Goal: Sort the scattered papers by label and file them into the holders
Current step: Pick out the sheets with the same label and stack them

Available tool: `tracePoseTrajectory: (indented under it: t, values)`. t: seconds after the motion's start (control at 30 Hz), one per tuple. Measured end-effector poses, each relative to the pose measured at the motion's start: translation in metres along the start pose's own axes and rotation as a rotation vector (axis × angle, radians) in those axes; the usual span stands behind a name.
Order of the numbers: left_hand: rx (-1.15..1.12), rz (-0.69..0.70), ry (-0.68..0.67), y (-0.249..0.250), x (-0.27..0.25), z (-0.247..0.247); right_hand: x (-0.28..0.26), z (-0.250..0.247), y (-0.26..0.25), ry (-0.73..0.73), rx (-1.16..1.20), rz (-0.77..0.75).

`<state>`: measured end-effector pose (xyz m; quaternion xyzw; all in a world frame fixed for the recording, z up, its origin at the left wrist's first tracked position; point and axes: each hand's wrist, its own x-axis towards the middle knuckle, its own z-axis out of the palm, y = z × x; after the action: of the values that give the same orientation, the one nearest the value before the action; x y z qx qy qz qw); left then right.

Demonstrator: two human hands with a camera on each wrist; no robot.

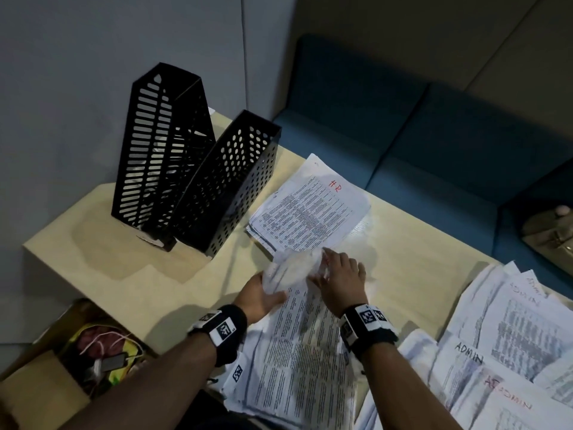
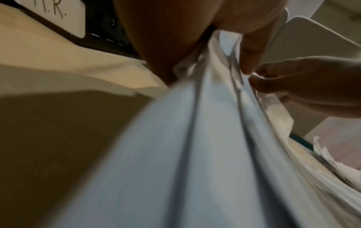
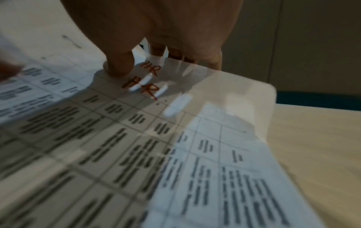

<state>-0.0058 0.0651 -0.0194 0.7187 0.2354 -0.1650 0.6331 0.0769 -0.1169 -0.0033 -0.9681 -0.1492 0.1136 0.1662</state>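
Observation:
Two black perforated file holders stand at the table's far left; one carries an "H.R." label. A stack of papers marked HR lies beside them. In the middle, both hands grip the far end of a blurred bundle of printed sheets. My left hand holds its left edge, the sheets running under the palm. My right hand pinches the top corner, thumb on a page marked HR in red.
Papers marked ADMIN pile at the right of the beige table. A blue sofa runs behind the table. An open cardboard box with cables sits low at the left.

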Motion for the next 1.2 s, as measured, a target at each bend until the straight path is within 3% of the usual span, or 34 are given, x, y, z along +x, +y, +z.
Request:
tracePoseTrajectory:
  t: [0.2, 0.27, 0.37, 0.4, 0.5, 0.7, 0.83, 0.9, 1.0, 1.03, 1.13, 1.2]
  values:
    - [0.137, 0.023, 0.001, 0.003, 0.006, 0.013, -0.007, 0.011, -0.004, -0.097, 0.057, -0.143]
    - [0.099, 0.026, 0.052, 0.007, 0.010, 0.014, -0.010, 0.011, 0.003, 0.025, 0.061, -0.108]
    - [-0.072, -0.007, 0.117, 0.014, 0.018, 0.004, -0.019, 0.001, 0.019, 0.338, 0.297, 0.159]
    - [-0.148, -0.022, 0.114, 0.017, 0.020, -0.001, -0.026, -0.004, 0.022, 0.326, 0.486, 0.267]
    - [-0.276, -0.054, 0.094, 0.019, 0.027, -0.007, -0.046, -0.003, 0.025, 0.081, 0.944, 0.476]
    - [-0.352, -0.076, 0.070, 0.018, 0.017, 0.016, -0.053, 0.020, 0.041, 0.059, 0.807, 0.551]
    - [-0.317, -0.046, 0.086, 0.016, 0.025, 0.019, -0.060, 0.019, 0.052, 0.015, 0.769, 0.511]
    - [-0.175, 0.111, 0.126, 0.020, 0.037, 0.016, -0.065, 0.015, 0.057, 0.067, 0.759, 0.516]
    - [0.558, 0.575, 0.301, 0.021, 0.065, 0.002, -0.069, 0.001, 0.063, 0.263, 0.772, 0.543]
    - [0.745, 0.619, 0.279, 0.017, 0.073, -0.002, -0.070, -0.005, 0.065, 0.328, 0.801, 0.553]
    - [1.086, 0.435, 0.108, 0.008, 0.079, -0.010, -0.072, -0.021, 0.078, 0.486, 0.839, 0.561]
    - [1.146, 0.361, 0.077, -0.001, 0.070, -0.010, -0.072, -0.031, 0.090, 0.523, 0.823, 0.583]
